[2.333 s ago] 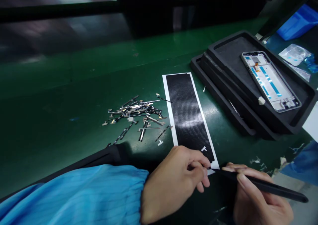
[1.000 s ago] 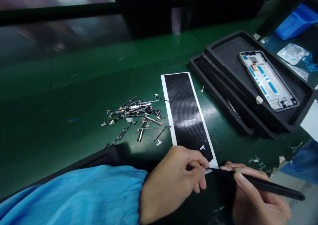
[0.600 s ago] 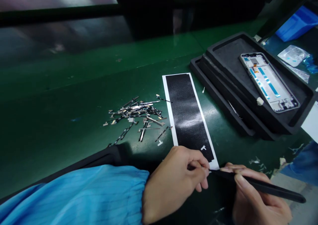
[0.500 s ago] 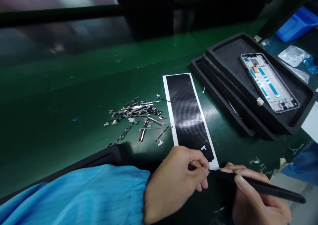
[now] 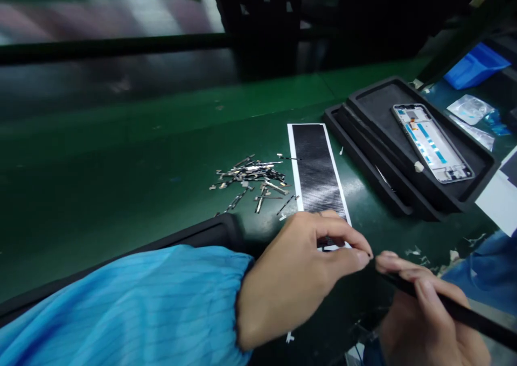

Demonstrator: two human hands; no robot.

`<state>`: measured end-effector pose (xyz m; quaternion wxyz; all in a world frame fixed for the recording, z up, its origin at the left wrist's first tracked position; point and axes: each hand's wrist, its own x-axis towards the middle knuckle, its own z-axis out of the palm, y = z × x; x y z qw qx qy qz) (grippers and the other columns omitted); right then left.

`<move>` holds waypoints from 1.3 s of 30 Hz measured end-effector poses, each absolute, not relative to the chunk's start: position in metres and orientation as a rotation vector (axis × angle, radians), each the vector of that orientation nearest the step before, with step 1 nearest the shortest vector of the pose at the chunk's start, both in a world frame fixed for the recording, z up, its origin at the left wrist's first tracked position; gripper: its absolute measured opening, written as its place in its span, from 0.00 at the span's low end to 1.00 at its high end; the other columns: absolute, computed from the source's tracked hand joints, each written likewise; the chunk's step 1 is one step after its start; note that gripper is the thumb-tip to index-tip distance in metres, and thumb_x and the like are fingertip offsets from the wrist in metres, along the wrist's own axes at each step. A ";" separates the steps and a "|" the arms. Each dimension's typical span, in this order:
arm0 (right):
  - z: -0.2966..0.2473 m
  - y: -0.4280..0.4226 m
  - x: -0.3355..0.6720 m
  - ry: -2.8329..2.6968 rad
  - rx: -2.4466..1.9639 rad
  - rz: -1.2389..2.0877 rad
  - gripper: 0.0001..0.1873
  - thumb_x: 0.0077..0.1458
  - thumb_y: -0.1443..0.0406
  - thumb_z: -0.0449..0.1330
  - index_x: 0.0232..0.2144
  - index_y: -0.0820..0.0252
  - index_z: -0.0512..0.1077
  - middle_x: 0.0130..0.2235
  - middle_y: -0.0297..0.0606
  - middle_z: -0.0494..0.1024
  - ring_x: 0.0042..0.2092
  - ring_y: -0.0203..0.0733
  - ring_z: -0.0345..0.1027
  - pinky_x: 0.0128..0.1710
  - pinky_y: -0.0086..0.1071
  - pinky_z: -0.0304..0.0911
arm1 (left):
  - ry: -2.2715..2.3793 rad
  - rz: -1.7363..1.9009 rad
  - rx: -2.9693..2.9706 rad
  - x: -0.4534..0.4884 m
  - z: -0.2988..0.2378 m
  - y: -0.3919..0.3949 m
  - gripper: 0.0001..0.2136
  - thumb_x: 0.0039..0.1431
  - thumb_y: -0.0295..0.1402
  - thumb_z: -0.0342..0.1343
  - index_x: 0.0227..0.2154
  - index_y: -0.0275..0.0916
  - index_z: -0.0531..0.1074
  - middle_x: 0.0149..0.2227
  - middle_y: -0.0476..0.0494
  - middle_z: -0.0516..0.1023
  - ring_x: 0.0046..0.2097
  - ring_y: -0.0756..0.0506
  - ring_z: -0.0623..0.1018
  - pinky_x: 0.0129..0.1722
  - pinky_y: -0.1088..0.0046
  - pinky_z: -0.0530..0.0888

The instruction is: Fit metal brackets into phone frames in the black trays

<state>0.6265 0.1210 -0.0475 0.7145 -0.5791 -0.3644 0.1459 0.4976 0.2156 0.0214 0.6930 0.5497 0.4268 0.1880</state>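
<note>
My left hand (image 5: 301, 274), in a blue sleeve, is closed in a pinch, thumb against forefinger. A tiny dark speck shows at the fingertips, too small to name. Close by on the right, my right hand (image 5: 434, 312) grips black tweezers (image 5: 464, 315) like a pen; their tips are hidden by the fingers. Beyond the left hand lies a white-edged sheet of narrow black strips (image 5: 317, 166), its near end partly covered by that hand. Left of the sheet is a loose pile of small flex cables (image 5: 254, 174), one end of a cable overlapping the sheet's edge.
Stacked black foam trays (image 5: 375, 99) stand on the right, the top one bearing a silver phone frame (image 5: 434, 142). Another black tray (image 5: 218, 231) sits by my left sleeve. Behind the stack are plastic bags (image 5: 470, 110) and a blue bin (image 5: 474, 67). White scraps (image 5: 290, 337) dot the green table.
The view has shifted, and the hands have moved slightly apart. My left fingertips have come away from the sheet's near corner, and the tweezers' tips no longer show at them.
</note>
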 end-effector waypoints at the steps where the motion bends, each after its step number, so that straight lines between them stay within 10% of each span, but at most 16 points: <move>1: -0.042 0.119 0.619 -0.961 -1.309 0.301 0.05 0.48 0.72 0.58 0.28 0.61 0.73 0.27 0.31 0.75 0.30 0.36 0.71 0.35 0.30 0.66 | 0.940 0.512 1.256 0.493 0.026 0.211 0.06 0.50 0.22 0.57 0.22 0.36 0.76 0.28 0.52 0.74 0.33 0.53 0.73 0.35 0.79 0.68; 5: -0.022 0.117 0.587 -1.443 -1.442 0.164 0.10 0.51 0.70 0.58 0.38 0.60 0.72 0.30 0.32 0.75 0.24 0.28 0.67 0.21 0.21 0.61 | 0.920 0.719 1.135 0.476 0.034 0.191 0.08 0.49 0.20 0.58 0.21 0.38 0.76 0.28 0.53 0.73 0.34 0.53 0.74 0.38 0.79 0.71; 17: 0.011 0.143 0.544 -2.218 -1.008 0.023 0.10 0.56 0.73 0.46 0.32 0.57 0.65 0.28 0.33 0.75 0.28 0.34 0.72 0.28 0.24 0.66 | 1.076 1.015 1.934 0.382 0.055 0.162 0.06 0.58 0.24 0.54 0.31 0.39 0.75 0.37 0.53 0.76 0.41 0.51 0.72 0.44 0.74 0.69; 27: 0.028 0.148 0.508 -2.175 -1.094 0.632 0.03 0.54 0.68 0.56 0.31 0.54 0.68 0.26 0.28 0.73 0.24 0.30 0.69 0.21 0.17 0.63 | 1.158 0.805 2.394 0.327 0.050 0.148 0.10 0.56 0.20 0.49 0.25 0.34 0.73 0.25 0.51 0.71 0.32 0.50 0.66 0.44 0.66 0.59; 39: 0.008 0.134 0.477 -2.023 -1.406 0.361 0.14 0.52 0.54 0.57 0.27 0.56 0.74 0.24 0.36 0.73 0.27 0.40 0.70 0.23 0.27 0.65 | 1.198 0.830 2.158 0.310 0.022 0.150 0.10 0.57 0.21 0.49 0.24 0.33 0.73 0.25 0.48 0.71 0.32 0.48 0.66 0.39 0.65 0.59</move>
